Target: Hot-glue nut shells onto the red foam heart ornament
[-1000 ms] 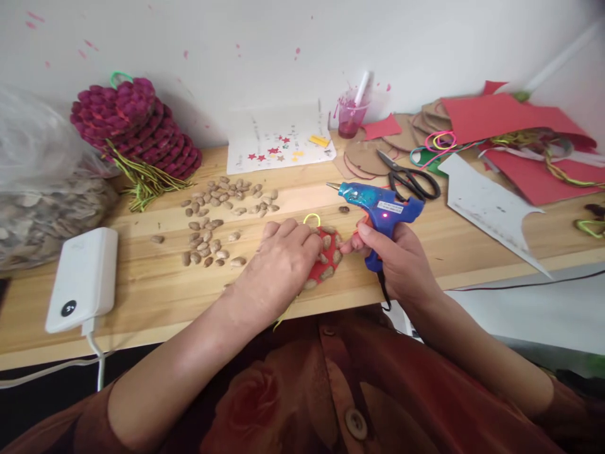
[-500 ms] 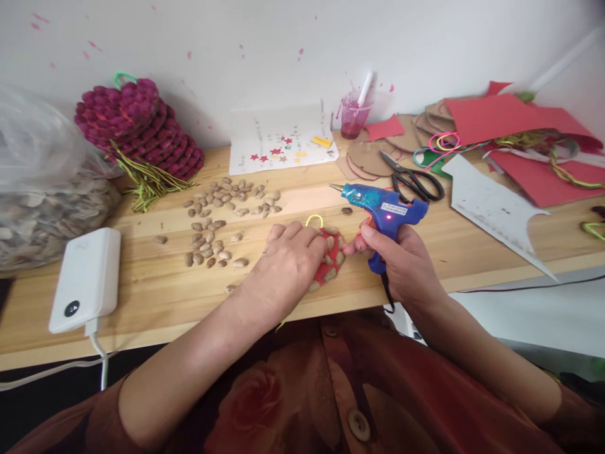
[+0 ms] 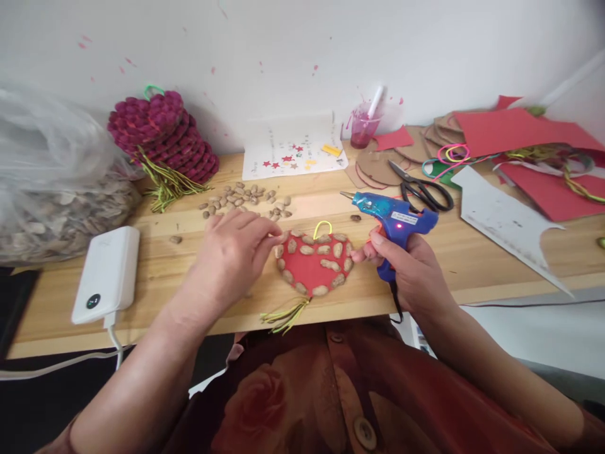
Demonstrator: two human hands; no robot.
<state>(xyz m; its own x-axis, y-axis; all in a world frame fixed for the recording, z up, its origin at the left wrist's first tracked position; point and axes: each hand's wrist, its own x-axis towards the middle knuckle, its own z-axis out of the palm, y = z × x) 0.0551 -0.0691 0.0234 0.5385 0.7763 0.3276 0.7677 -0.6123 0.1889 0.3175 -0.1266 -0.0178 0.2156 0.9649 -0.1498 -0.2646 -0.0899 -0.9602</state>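
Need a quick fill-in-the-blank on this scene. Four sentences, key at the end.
1. The glue gun is in the person's ____ hand.
2. The heart that the peanuts are set on is coloured ____.
3. As the person sees it, the left hand is at the heart's ____ side.
4. The power bank on the table is coloured ____.

Missing words: right; red; left; white.
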